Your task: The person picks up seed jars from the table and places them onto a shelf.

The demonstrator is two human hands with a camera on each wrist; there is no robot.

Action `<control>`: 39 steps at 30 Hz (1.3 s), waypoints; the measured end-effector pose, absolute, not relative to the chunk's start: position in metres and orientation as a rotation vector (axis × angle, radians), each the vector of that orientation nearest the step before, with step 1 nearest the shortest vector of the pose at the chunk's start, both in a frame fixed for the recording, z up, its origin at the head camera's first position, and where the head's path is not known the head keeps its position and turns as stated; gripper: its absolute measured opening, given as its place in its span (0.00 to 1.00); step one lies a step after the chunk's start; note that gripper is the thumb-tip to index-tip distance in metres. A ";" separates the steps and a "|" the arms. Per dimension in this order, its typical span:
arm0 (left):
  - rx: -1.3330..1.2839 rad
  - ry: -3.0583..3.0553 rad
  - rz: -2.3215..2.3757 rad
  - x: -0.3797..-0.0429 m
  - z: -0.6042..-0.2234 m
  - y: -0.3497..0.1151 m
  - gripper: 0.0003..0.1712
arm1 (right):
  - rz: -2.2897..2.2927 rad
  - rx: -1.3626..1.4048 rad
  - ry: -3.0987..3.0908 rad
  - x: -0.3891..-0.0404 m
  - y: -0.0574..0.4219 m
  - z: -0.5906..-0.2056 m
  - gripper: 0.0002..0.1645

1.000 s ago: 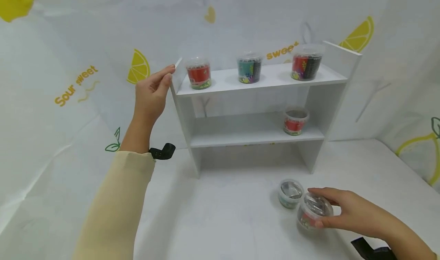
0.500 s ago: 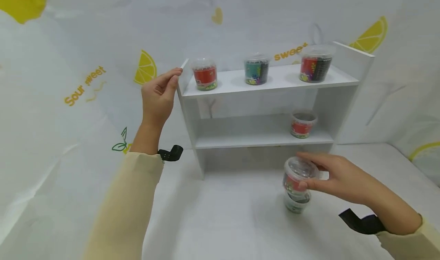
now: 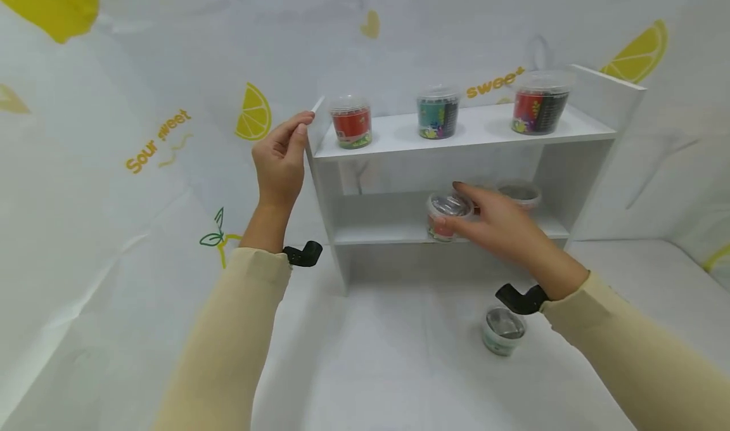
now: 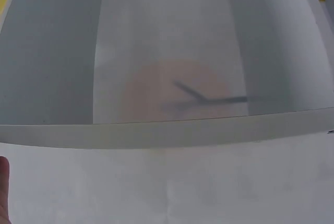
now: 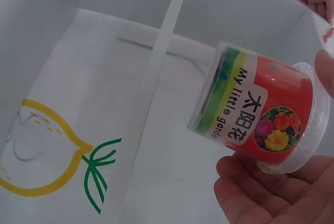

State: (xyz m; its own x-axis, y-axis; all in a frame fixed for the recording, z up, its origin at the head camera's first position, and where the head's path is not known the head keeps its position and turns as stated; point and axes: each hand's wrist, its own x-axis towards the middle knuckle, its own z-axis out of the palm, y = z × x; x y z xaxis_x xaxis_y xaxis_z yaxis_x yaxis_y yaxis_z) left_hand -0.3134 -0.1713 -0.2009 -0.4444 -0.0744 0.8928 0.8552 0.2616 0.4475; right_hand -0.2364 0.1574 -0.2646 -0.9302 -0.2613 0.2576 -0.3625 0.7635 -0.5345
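Note:
My right hand (image 3: 507, 225) holds a clear plastic cup (image 3: 449, 204) by its rim, at the front of the middle board of the white shelf unit (image 3: 379, 233). In the right wrist view the cup's red label (image 5: 279, 85) reads "My little garden" with a flower picture. My left hand (image 3: 281, 158) pinches the top of the unit's left side panel with thumb and fingertips. A red-labelled cup (image 3: 520, 193) stands on the middle board's right end, partly behind my right hand. In the left wrist view only a fingertip (image 4: 4, 174) shows at the edge.
Along the top board stand a red cup (image 3: 352, 128), a teal cup (image 3: 437, 115) and a larger red and black cup (image 3: 540, 106). Another small lidded cup (image 3: 502, 333) sits on the white tabletop (image 3: 393, 367), below my right wrist. A lemon-printed sheet (image 3: 188, 57) hangs behind.
My right hand has lifted the cup off the table, carried it past the other small cup, and brought it up and left to the middle board. The left hand stays at the side panel.

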 end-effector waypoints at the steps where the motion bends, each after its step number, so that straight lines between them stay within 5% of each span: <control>1: -0.736 -1.647 -1.315 -0.314 -0.202 -0.170 0.13 | 0.901 0.487 -2.797 -0.241 0.155 -0.264 0.53; 18: -0.680 -1.697 -1.277 -0.289 -0.190 -0.159 0.12 | 0.949 0.462 -2.890 -0.294 0.129 -0.280 0.60; 25: -0.729 -1.682 -1.261 -0.310 -0.199 -0.171 0.12 | 0.929 0.470 -2.887 -0.298 0.124 -0.279 0.62; 31: -0.725 -1.689 -1.272 -0.300 -0.194 -0.167 0.12 | 0.936 0.490 -2.848 -0.283 0.128 -0.272 0.66; 39: -0.698 -1.720 -1.261 -0.279 -0.185 -0.160 0.12 | 0.853 0.588 -2.735 -0.232 0.153 -0.274 0.57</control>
State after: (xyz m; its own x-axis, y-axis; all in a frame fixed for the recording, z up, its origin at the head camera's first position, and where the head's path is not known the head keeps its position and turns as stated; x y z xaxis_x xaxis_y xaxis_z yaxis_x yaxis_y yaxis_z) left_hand -0.2793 -0.1602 -0.1847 -0.4661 -0.0522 0.8832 0.8266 0.3301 0.4557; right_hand -0.2323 0.1533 -0.2741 -0.8967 -0.3091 0.3169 -0.4345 0.7519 -0.4958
